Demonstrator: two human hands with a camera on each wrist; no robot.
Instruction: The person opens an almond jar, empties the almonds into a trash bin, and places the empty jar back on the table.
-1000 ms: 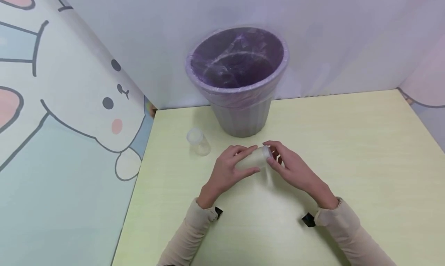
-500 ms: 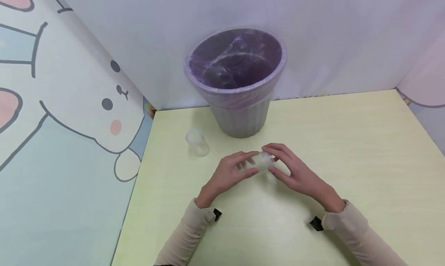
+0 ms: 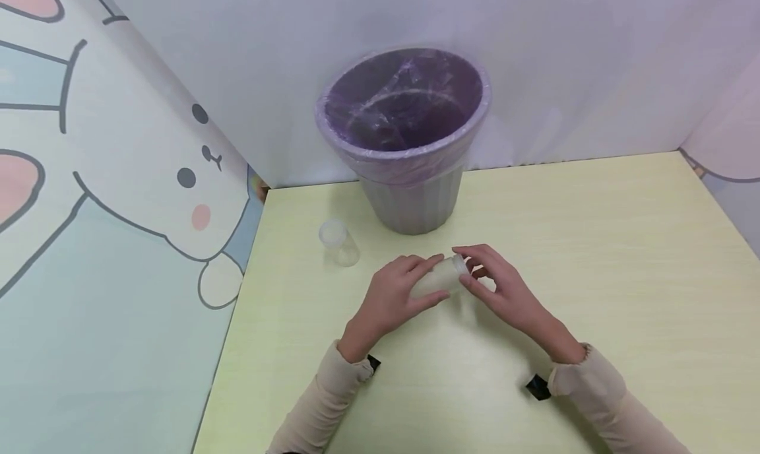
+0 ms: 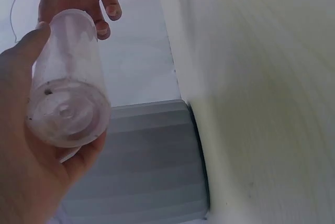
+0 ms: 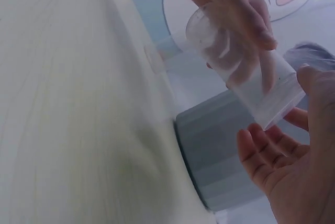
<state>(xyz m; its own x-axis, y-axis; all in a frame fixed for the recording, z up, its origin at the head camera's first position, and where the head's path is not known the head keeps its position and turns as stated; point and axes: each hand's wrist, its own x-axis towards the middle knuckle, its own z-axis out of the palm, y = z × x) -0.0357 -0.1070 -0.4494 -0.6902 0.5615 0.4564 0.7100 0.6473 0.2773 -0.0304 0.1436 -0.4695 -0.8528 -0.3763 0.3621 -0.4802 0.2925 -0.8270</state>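
My left hand (image 3: pixel 388 299) grips a clear plastic jar (image 3: pixel 438 278) around its body, holding it on its side above the table. The left wrist view shows the jar's round base (image 4: pixel 68 113) toward the camera, with a small dark speck on it. At the jar's other end, my right hand (image 3: pixel 505 295) pinches the banded rim or lid (image 5: pixel 283 101) between thumb and fingers, the remaining fingers loosely curled. Whether that band is a separate lid is hard to tell. A second clear jar (image 3: pixel 341 244) stands upright on the table, left of my hands.
Behind the hands, a grey bin (image 3: pixel 410 200) lined with a purple translucent bag stands on the pale yellow table (image 3: pixel 594 243). A wall panel with a cartoon rabbit (image 3: pixel 136 177) borders the left side. A plain pale wall (image 3: pixel 564 78) closes off the back.
The held jar has shifted slightly right and down from a second ago. The right hand's fingers have moved around the jar's end. The standing jar and bin stay where they were.
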